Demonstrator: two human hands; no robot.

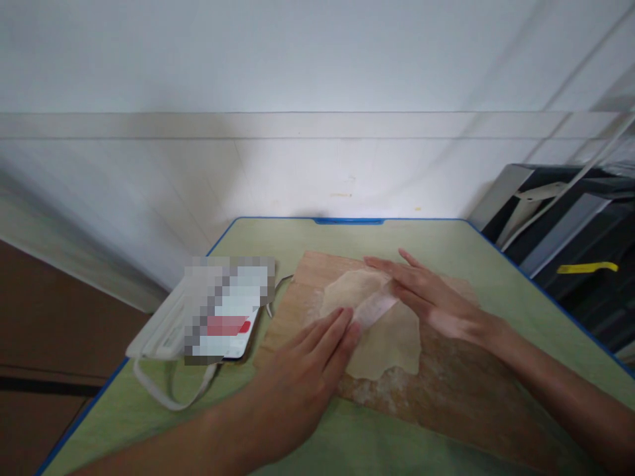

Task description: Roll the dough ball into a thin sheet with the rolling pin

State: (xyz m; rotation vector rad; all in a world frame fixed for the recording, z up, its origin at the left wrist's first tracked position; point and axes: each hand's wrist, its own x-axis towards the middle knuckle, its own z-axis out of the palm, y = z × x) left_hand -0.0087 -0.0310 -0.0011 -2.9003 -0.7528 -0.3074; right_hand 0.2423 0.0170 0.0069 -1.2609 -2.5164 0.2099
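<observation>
Closest to us is our bare left hand (317, 363), grip laid flat over the near end of one pale, cylindrical rolling pin (374, 309). Our bare right hand (431, 297) lies across the far end, grip uncurled too, so the pin sits between them on one thin, off-white dough sheet (391, 344). Underneath: one floury, light-brown wooden board (285, 311) on our green, blue-edged desk (278, 237). Left of it we've got one dark-edged phone (243, 344) by one white strapped case (153, 330). Our hands hide both pin ends.
</observation>
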